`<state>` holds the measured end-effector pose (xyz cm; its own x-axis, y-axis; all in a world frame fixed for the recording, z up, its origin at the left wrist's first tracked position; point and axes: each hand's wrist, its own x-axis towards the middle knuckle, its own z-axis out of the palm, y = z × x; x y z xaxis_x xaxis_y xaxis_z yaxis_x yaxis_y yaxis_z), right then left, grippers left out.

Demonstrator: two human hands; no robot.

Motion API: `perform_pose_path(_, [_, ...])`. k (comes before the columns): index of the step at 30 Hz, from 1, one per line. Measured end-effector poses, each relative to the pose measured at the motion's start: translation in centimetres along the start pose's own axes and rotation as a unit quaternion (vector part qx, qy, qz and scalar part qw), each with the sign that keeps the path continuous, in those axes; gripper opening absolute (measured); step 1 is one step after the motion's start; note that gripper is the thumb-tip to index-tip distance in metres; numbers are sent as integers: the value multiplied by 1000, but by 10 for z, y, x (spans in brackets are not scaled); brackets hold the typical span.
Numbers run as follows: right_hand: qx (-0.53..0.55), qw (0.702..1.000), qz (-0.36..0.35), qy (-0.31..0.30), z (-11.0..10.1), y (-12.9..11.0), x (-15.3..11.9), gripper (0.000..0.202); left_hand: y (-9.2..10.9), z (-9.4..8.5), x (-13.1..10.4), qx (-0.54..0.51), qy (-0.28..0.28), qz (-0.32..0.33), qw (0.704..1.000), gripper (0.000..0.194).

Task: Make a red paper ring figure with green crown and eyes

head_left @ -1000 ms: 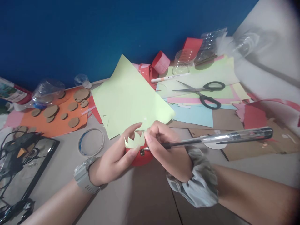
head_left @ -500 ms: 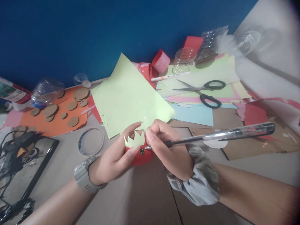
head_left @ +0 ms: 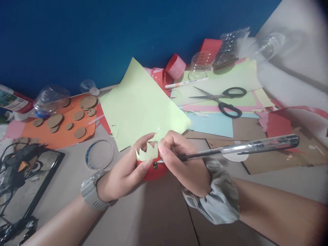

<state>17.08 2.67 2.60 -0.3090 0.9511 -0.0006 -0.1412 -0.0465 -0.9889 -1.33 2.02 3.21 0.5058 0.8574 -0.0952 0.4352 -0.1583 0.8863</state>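
A small red object (head_left: 156, 173) with a pale green zigzag paper crown (head_left: 148, 154) on top is held in my left hand (head_left: 128, 167), its thumb pressed on the front. A dark spot (head_left: 155, 165) shows on the red surface. My right hand (head_left: 183, 162) grips a clear-barrelled pen (head_left: 230, 148) between thumb and fingers, its tip touching or very near the dark spot. Behind both hands lies a large pale green sheet (head_left: 143, 102).
Scissors (head_left: 217, 97) and a marker (head_left: 186, 83) rest on coloured papers at the right. Cardboard discs (head_left: 54, 120) lie on orange paper (head_left: 85, 126) at the left, near a tape roll (head_left: 99, 154) and a black device (head_left: 20, 174). Clear plastic cups (head_left: 202, 65) stand behind.
The pen has shifted very slightly at its tip, beside the dark spot. Both hands keep nearly the same pose.
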Motion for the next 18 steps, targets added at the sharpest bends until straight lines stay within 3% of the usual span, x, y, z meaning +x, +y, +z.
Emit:
perform_pose_path(6, [-17, 1000, -17, 4, 0, 0, 0, 33, 0, 0, 1, 2, 2, 2, 1000, 53])
perform_pose_path(12, [2, 1000, 11, 7, 1, -1, 0, 32, 0, -1, 1, -6, -3, -5, 1000, 54])
perform_pose_path(18, [-4, 1000, -17, -7, -1, 1, 0, 32, -1, 0, 1, -5, -2, 4, 1000, 53])
